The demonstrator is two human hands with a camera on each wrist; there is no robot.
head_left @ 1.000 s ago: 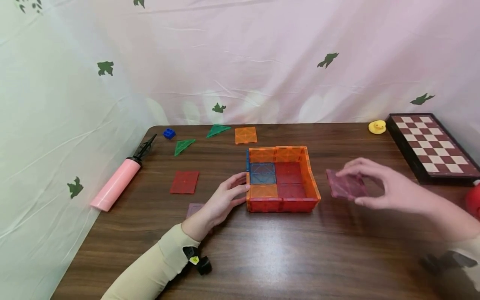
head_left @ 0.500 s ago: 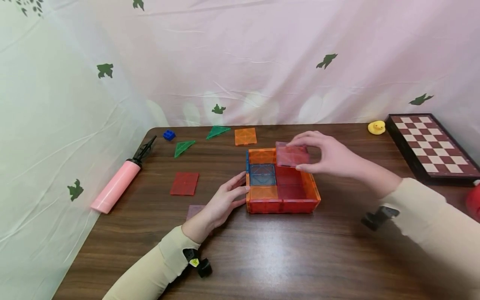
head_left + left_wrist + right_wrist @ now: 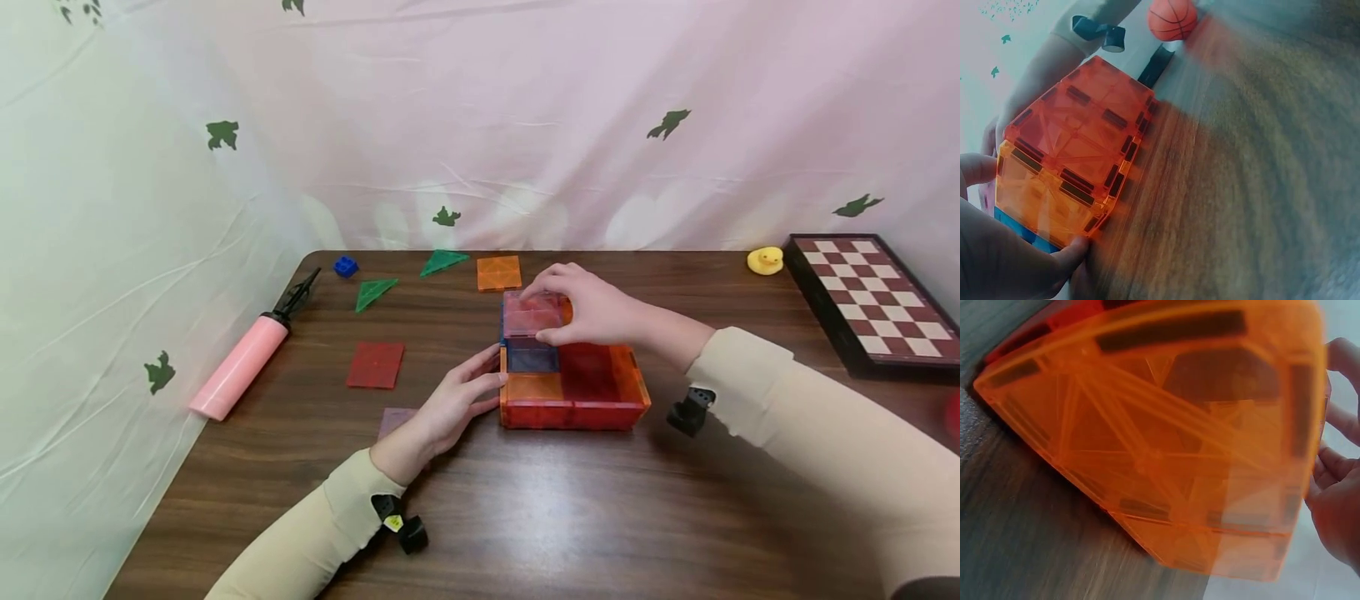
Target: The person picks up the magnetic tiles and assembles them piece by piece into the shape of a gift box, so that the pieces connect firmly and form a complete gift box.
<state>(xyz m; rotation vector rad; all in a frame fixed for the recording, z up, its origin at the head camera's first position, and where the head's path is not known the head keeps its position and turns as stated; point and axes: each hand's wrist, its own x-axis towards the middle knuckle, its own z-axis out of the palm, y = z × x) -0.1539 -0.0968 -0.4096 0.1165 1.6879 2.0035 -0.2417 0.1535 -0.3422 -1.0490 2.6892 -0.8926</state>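
The right hand point(image 3: 588, 310) pinches a purple tile point(image 3: 525, 320) over the back left corner of the tile box point(image 3: 573, 415); the left hand point(image 3: 453, 407), fingers loosely extended, touches its left edge. Desk point(image 3: 540, 508) surface spreads before the near edge and between the right edge and the chessboard point(image 3: 879, 293), while a red tile point(image 3: 376, 365) lies apart at left.

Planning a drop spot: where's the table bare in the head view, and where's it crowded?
Bare: table in front of the box, between left sleeve and right sleeve; also between box, duck and chessboard, beyond the right sleeve. Crowded: left of the box, with left hand, red tile and purple tile.
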